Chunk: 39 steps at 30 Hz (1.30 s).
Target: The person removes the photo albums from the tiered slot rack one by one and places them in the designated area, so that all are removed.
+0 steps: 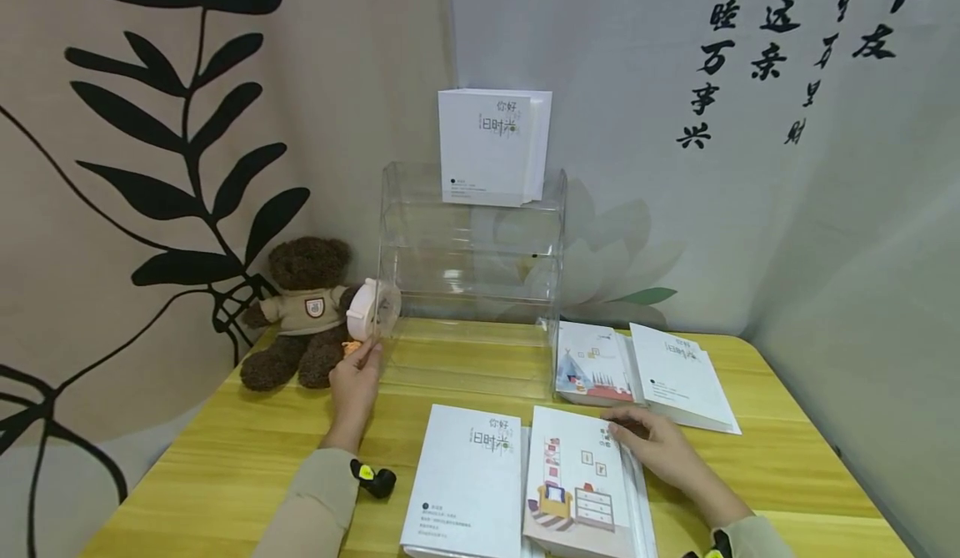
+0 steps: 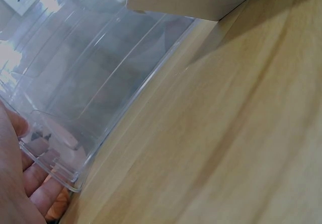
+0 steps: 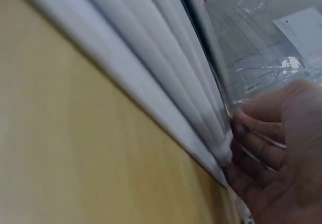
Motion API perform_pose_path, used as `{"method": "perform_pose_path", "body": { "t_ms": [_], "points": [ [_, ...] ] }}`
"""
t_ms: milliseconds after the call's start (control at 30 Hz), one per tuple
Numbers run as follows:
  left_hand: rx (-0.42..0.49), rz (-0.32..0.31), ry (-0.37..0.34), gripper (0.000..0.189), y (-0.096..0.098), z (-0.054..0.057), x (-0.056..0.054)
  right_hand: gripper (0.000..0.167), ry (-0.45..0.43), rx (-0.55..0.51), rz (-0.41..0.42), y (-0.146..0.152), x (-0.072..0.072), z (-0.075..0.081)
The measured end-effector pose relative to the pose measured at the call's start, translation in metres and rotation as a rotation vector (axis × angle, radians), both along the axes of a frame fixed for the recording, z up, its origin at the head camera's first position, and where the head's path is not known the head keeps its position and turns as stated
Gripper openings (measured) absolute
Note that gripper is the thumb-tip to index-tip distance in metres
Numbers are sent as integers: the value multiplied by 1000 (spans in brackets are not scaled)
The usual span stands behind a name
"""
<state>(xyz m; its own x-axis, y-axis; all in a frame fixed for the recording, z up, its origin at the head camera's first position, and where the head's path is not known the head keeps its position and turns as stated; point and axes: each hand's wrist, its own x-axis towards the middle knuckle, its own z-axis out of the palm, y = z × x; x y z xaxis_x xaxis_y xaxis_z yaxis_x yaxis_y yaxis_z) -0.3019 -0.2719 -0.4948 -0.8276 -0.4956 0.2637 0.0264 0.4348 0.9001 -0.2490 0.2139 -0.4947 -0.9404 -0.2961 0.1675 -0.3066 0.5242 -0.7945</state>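
A clear plastic rack (image 1: 472, 279) with several tiers stands on the table. My left hand (image 1: 354, 387) pinches its left side panel near the bottom, thumb on one face and fingers behind it in the left wrist view. At the front lies a stack of books (image 1: 573, 491), the top cover showing a drawn armchair and dresser. My right hand (image 1: 663, 449) grips this stack at its far right corner, fingers curled around the page edges (image 3: 201, 98) in the right wrist view. Left of the stack lie white-covered books (image 1: 465, 483) with Chinese lettering.
White books (image 1: 491, 145) stand on the rack's top tier. Two more piles, illustrated books (image 1: 592, 362) and white books (image 1: 682, 379), lie right of the rack. A brown teddy bear (image 1: 307, 316) and a pink round object (image 1: 362, 309) sit at its left. Curtains hang behind the table.
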Motion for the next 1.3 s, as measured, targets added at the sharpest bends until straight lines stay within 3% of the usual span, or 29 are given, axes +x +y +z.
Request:
{"method": "perform_pose_path", "body": {
  "t_ms": [300,500,700,867,1033,1167,1300],
  "points": [
    [7,-8,-6,40,0,0,1,19,120,-14,78,3,-8,33],
    [-2,7,5,40,-1,1,3,22,297,31,124,-1,-29,78],
    [-15,9,18,39,-1,0,1,28,394,8,172,-18,-61,141],
    [-16,8,8,40,-1,0,0,31,442,-99,202,-43,-94,199],
    [-10,0,6,39,-2,1,0,35,473,-207,149,-74,-131,253],
    [8,-12,2,39,-1,1,0,42,462,-224,67,-91,-156,282],
    [7,-10,-2,40,0,0,2,47,449,-234,23,-105,-175,301]
  ]
}}
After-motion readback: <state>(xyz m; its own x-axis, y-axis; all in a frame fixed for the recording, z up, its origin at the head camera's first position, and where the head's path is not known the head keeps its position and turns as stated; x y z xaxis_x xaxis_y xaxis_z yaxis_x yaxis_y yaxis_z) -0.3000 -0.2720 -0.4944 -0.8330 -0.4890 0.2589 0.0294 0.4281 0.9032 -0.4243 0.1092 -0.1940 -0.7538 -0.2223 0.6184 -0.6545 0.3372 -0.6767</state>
